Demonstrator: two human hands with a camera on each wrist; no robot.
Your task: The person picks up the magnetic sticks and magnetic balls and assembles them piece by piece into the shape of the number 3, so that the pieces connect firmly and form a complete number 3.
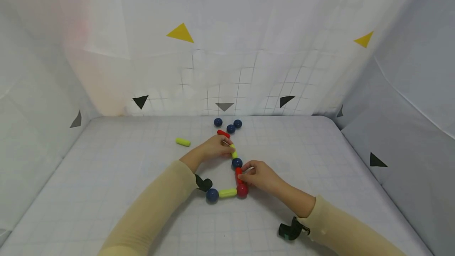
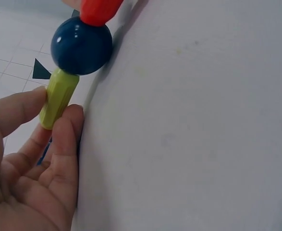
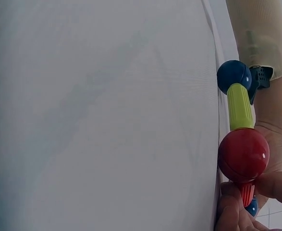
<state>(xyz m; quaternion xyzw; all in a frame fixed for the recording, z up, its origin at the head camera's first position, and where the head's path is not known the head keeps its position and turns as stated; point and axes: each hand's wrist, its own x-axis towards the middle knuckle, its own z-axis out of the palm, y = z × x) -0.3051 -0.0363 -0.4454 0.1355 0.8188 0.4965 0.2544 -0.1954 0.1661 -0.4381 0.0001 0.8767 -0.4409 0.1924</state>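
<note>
Toy rods and balls form a joined chain on the table. At its upper end, my left hand (image 1: 213, 147) pinches a yellow-green rod (image 2: 60, 96) between thumb and fingers. That rod meets a blue ball (image 2: 81, 46). From the ball a red rod (image 1: 238, 174) runs down to a red ball (image 3: 244, 154), and my right hand (image 1: 262, 176) pinches this red rod near the red ball. Another yellow-green rod (image 1: 228, 193) extends left from the red ball to a second blue ball (image 1: 212, 195), close beside the dark camera mount on my left wrist.
Several loose pieces lie farther back: blue balls (image 1: 218, 122), a red rod (image 1: 223, 133) just beyond my left hand, and a yellow-green rod (image 1: 183, 142) to its left. White cloth walls (image 1: 227, 78) with coloured triangles enclose the white table (image 1: 106, 192).
</note>
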